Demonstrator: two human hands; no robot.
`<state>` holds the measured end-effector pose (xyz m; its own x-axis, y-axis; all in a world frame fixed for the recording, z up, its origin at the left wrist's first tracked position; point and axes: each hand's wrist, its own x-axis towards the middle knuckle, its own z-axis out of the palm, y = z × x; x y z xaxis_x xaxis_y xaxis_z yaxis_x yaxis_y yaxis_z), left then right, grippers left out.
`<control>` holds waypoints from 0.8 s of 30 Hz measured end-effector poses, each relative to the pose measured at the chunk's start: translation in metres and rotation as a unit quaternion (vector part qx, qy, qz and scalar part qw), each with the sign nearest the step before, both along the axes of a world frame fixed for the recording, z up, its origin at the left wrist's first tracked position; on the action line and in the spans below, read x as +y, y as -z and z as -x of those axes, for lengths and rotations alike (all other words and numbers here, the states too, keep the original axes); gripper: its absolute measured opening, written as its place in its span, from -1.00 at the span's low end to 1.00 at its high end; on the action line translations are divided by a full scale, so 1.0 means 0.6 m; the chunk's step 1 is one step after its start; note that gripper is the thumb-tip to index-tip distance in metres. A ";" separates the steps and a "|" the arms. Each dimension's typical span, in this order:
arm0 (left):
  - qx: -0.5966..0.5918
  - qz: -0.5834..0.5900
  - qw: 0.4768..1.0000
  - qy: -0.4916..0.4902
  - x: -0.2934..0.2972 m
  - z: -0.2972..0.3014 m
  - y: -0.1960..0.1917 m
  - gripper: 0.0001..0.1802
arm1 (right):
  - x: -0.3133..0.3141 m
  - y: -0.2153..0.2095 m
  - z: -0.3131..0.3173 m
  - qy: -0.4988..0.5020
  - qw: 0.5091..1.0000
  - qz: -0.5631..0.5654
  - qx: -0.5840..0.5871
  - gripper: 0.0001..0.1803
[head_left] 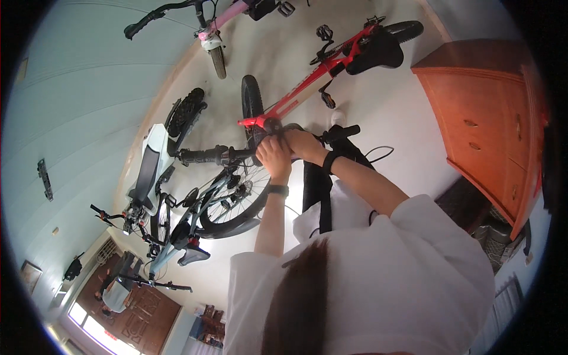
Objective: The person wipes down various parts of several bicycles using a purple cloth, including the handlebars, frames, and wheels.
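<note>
A red mountain bike (296, 97) stands before me, its front end close to my body. At the middle of its black handlebar (198, 155), my left hand (273, 158) is closed with its fingers curled over the stem area. My right hand (303, 145) is closed right beside it, touching the same spot; its fingertips are mostly hidden. Whether a small part or tool sits between the hands, I cannot make out. The right grip (342, 133) sticks out past my right wrist. The bike's front tyre (251, 97) shows just beyond my hands.
A pink bicycle (228, 15) stands at the far side. Left of me are a white and black electric motorbike (151, 168) and a grey-blue bicycle (177, 239). An orange-brown wooden cabinet (479, 127) stands on the right. A person (115, 293) is at the lower left by a brown door (145, 316).
</note>
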<state>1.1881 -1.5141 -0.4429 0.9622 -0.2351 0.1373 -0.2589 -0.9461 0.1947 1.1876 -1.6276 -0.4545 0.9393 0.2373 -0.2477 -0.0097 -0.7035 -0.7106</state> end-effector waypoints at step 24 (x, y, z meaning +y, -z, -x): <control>0.044 -0.022 0.997 0.054 -0.080 0.045 0.032 -0.74 | -0.081 0.032 0.047 -0.096 0.995 -0.021 0.021 -0.88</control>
<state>1.1609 -1.5623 -0.4623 0.9392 -0.3411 0.0400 -0.3425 -0.9220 0.1807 1.1592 -1.6762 -0.4735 0.8641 0.4229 -0.2728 0.0916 -0.6652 -0.7410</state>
